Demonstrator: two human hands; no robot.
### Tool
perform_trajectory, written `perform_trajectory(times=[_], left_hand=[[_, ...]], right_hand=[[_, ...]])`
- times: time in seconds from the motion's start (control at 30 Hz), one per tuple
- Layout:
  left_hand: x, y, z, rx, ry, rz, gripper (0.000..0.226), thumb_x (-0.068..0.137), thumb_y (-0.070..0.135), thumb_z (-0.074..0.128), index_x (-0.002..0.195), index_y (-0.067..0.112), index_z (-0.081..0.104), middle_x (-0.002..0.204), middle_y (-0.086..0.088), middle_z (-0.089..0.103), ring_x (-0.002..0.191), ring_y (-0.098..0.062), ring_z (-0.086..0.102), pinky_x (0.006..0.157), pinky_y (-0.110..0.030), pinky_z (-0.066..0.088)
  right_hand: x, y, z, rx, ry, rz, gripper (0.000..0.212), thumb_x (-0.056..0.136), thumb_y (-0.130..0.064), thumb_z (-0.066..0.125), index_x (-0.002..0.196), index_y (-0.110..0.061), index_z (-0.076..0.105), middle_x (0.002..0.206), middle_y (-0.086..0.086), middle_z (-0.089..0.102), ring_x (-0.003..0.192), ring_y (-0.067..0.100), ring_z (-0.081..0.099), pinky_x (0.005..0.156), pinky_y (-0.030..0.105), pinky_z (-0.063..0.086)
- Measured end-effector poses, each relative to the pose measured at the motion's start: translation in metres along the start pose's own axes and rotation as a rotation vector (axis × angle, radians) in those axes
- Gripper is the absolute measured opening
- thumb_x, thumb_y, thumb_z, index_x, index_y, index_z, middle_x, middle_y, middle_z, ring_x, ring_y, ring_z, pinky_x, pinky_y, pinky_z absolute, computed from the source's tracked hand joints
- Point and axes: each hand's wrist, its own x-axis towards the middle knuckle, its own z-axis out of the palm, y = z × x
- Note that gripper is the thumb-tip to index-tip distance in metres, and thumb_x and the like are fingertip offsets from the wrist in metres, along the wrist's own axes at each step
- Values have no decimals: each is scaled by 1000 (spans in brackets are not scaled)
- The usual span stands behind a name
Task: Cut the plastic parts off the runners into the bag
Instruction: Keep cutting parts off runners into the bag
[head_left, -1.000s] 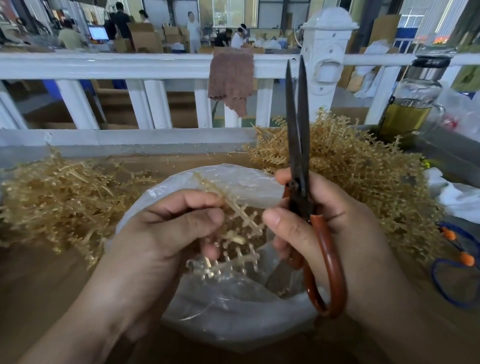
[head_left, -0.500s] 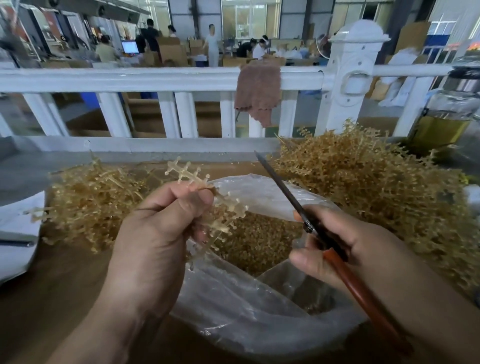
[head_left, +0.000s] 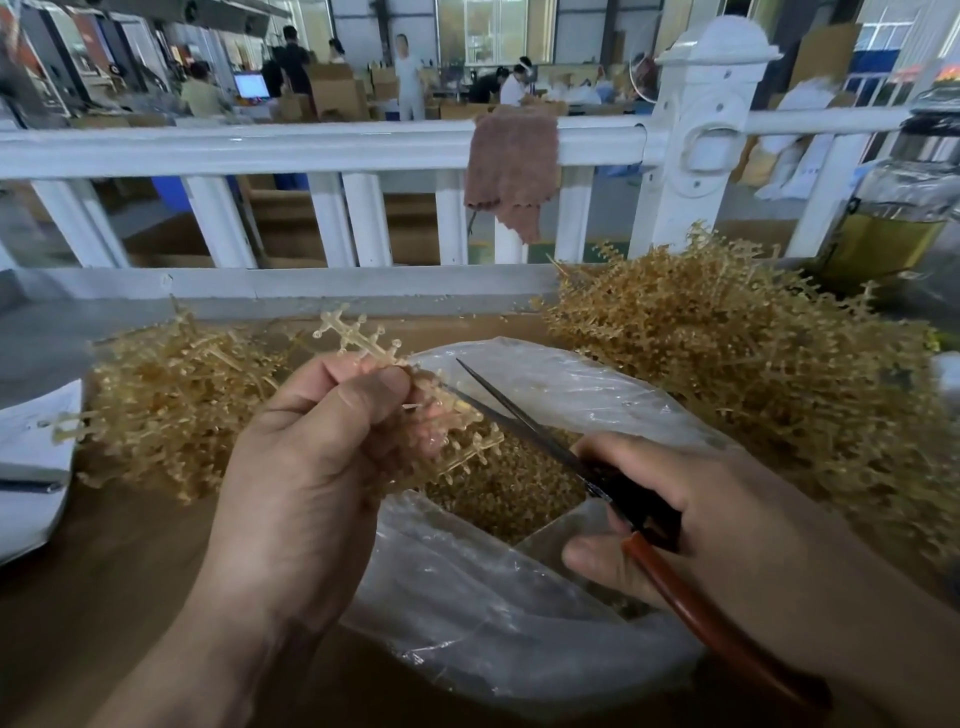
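Pinches runner (head_left: 363, 345) in left hand (head_left: 311, 457), thumb curled over it, just above the bag (head_left: 519, 634) mouth. Grips scissors (head_left: 524, 423) in right hand (head_left: 691, 525), blades parted, tips at runner's right edge. Shows cut parts (head_left: 509, 488) heaped inside bag. Puts bag between left pile (head_left: 171, 400) and right pile (head_left: 753, 364), railing (head_left: 311, 148) behind.

The runner (head_left: 358, 340) is translucent amber, the bag (head_left: 519, 613) clear. The scissors (head_left: 628, 499) have dark blades and red-brown handles. White railing (head_left: 311, 148), dusty-pink cloth (head_left: 511, 166), brown tabletop (head_left: 104, 571).
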Motion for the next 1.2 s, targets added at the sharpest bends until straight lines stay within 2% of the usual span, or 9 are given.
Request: perform_trajectory(times=[0.13,0.27,0.47,0.53,0.67,0.77,0.9,1.07,1.2], left_hand=[[0,-1,-1,6,-11,26,13,78,15,68,67,23,69,78,-9,70,66,-22,67,63,-33,61],[-1,0,-3,32,-49,44,9,72,18,76,70,23,68,81,-11,71,64,-23,66,58,-30,58],[-1,-1,-3,79,-100,67,5,71,25,74,69,23,70,78,-7,73,60,-17,67,55,-29,57],[-1,-2,-2,79,-114,65,6,70,25,74,67,23,69,78,-6,74,59,-17,67,54,-28,56],[0,-2,-2,76,-137,64,6,71,23,74,67,24,69,82,-6,77,61,-16,69,54,-29,57],[0,-2,-3,87,-144,64,5,72,23,73,68,24,69,81,-5,76,60,-17,68,55,-30,58],[1,-2,-3,102,-134,70,4,72,24,73,68,24,71,80,-4,75,63,-17,68,55,-29,57],[1,-3,-2,105,-139,76,5,72,24,73,67,24,71,76,-2,74,64,-16,70,55,-29,58],[2,-4,-2,105,-143,93,6,73,23,72,67,24,70,74,0,73,61,-16,68,54,-29,57]], right_hand=[[0,1,0,-28,-5,3,52,68,-86,46,110,-56,45,86,-20,60,72,-1,59,54,21,43],[-1,0,-2,-49,-3,-1,51,68,-85,47,111,-57,44,89,-20,60,76,-2,60,57,23,48],[-3,1,-3,-60,7,-15,51,69,-84,47,110,-53,46,88,-19,61,77,0,60,59,26,50],[-4,2,-3,-78,19,-19,55,69,-86,45,114,-53,44,91,-20,62,81,-2,60,66,24,50],[-4,4,-5,-95,26,-26,58,69,-86,43,117,-53,43,93,-20,64,83,-2,62,64,24,52],[-4,5,-5,-106,38,-37,58,70,-84,46,117,-50,46,88,-20,64,76,-2,62,60,25,51],[-3,7,-5,-95,83,-62,57,71,-81,47,116,-46,50,84,-20,63,74,-2,61,67,22,48],[-3,10,-4,-98,113,-84,56,72,-79,50,116,-46,51,82,-19,63,71,-2,60,66,20,47],[-3,10,-4,-109,119,-109,51,75,-76,52,115,-46,52,83,-20,62,71,-5,59,63,14,46]])
